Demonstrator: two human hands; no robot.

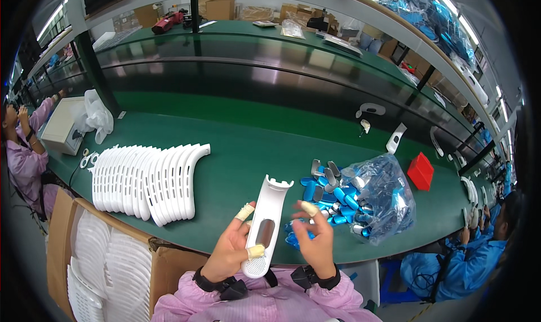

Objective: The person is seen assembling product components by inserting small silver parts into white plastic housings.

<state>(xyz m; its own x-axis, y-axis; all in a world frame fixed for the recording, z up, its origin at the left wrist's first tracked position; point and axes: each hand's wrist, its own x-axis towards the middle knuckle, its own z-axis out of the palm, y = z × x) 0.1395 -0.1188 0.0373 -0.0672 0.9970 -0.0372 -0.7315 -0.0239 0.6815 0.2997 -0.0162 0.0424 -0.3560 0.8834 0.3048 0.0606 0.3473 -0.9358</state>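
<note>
My left hand (pixel 229 250) grips a long white plastic housing (pixel 272 202), with its thumb across the lower end beside a patch of small holes. The housing has a notched upper end and an oval window that looks grey-brown. Just to its right, my right hand (pixel 319 242) is raised with fingers apart and nothing visible in them. Tan covers wrap some fingertips on both hands. Beyond the right hand lies a pile of small oval pieces (pixel 350 201), blue and silver-grey. A clear plastic bag (pixel 389 195) lies against that pile.
A row of curved white housings (pixel 169 187) stands at left on the green table (pixel 248 136), near scissors (pixel 85 160). An open carton (pixel 160 274) holds more housings. A red bin (pixel 420 171) stands at right. Co-workers sit at both sides; a shelf frame (pixel 93 68) rises behind.
</note>
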